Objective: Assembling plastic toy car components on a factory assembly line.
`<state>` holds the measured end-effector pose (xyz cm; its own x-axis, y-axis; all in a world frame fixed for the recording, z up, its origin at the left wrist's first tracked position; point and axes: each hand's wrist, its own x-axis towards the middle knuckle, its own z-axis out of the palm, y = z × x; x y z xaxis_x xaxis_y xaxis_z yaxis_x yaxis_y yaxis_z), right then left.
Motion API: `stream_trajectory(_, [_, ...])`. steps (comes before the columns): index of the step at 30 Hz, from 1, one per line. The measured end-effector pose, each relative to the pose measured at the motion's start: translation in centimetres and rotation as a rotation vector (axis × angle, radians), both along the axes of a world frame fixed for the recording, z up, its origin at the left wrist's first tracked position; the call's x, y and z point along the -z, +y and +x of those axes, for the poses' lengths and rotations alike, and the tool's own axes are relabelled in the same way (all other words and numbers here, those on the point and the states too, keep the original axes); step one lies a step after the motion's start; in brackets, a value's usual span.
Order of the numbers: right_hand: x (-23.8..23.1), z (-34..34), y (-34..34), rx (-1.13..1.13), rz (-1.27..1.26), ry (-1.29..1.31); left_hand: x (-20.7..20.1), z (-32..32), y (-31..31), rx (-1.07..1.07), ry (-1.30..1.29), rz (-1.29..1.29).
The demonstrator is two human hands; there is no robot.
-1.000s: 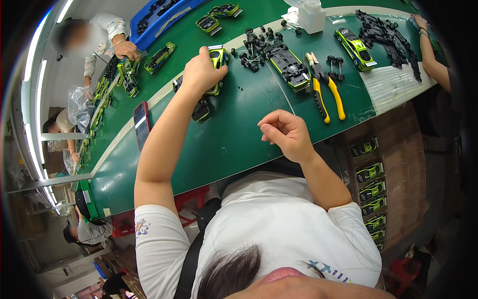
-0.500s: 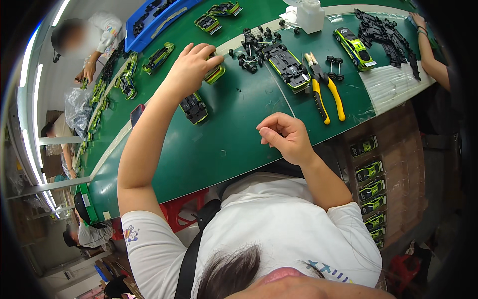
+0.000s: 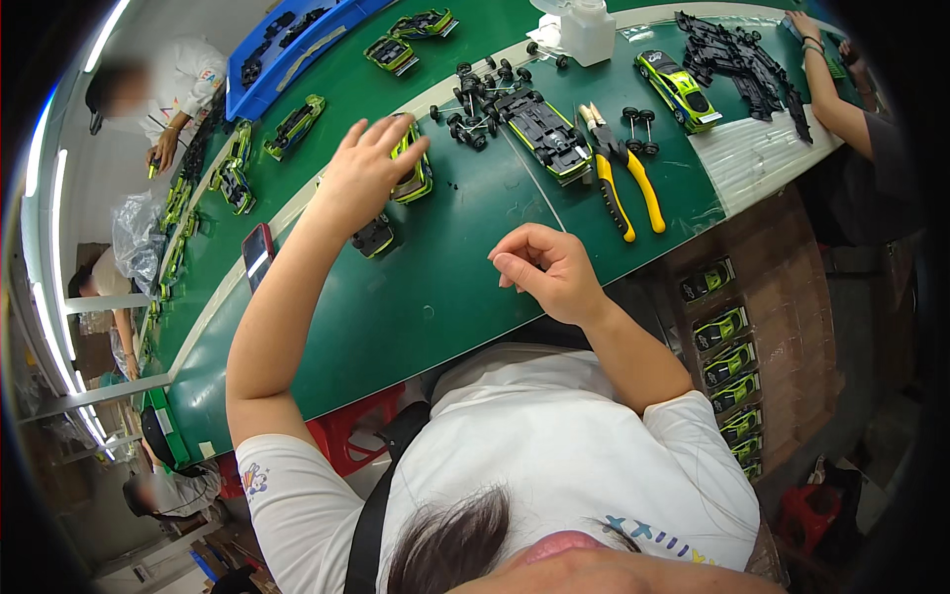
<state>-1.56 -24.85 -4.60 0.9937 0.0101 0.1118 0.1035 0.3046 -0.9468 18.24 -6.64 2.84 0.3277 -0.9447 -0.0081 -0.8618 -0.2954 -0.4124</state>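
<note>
My left hand (image 3: 368, 175) reaches over the table, with its thumb and fingers on a green toy car (image 3: 417, 182), partly covering it. Below that wrist, a second toy car (image 3: 373, 238) lies black underside up, half hidden by my arm. My right hand (image 3: 551, 274) hovers near the table's front edge, its fingers curled in; what they hold, if anything, is hidden. Beyond it are an upturned car with a black chassis (image 3: 544, 131), pliers with yellow and black handles (image 3: 629, 178) and a pile of black wheels on axles (image 3: 473, 104).
A green car (image 3: 677, 89) stands beside black chassis parts (image 3: 737, 64). A white bottle (image 3: 589, 35), a blue bin (image 3: 287, 59) and a phone (image 3: 258, 253) are on the green table (image 3: 445, 267). Finished-looking cars (image 3: 730, 362) line a brown surface at right. Co-workers sit nearby.
My left hand has come slightly nearer to me, and the green car under it has moved the same way. My right hand stays curled. The whole view has shifted a little.
</note>
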Motion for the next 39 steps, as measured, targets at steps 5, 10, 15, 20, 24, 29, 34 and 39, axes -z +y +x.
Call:
stream_trajectory(5, [-1.6,1.2,-0.1,0.133,-0.294,0.012,-2.3,-0.7,1.2,-0.124,0.099,-0.491])
stream_trajectory(10, [-3.4,5.2,0.5,0.127,-0.93,-0.197,-1.1,-1.1,5.8,-0.319,0.073,-0.823])
stream_trajectory(15, [-4.7,7.3,2.1,0.057,-0.991,-0.208,2.6,-1.6,8.8,-1.044,0.468,-1.003])
stream_trajectory(20, [-5.2,7.5,4.8,0.024,-0.883,-0.21,3.1,-3.1,6.8,-1.11,0.531,-0.789])
stream_trajectory(24, [-4.9,7.3,5.1,0.039,-0.884,-0.208,2.3,-3.0,5.9,-1.028,0.599,-0.769])
stream_trajectory(29, [-6.0,5.1,4.9,0.129,-0.831,-0.162,3.8,-1.4,7.4,-1.004,0.746,-0.753])
stream_trajectory(34, [-5.9,4.5,-0.7,0.765,-1.156,-0.494,3.5,-3.0,8.3,-1.023,0.661,-0.838])
stream_trajectory(39, [-3.3,5.4,-4.3,0.779,-1.432,-0.178,3.9,-3.4,8.1,-1.033,0.527,-0.781])
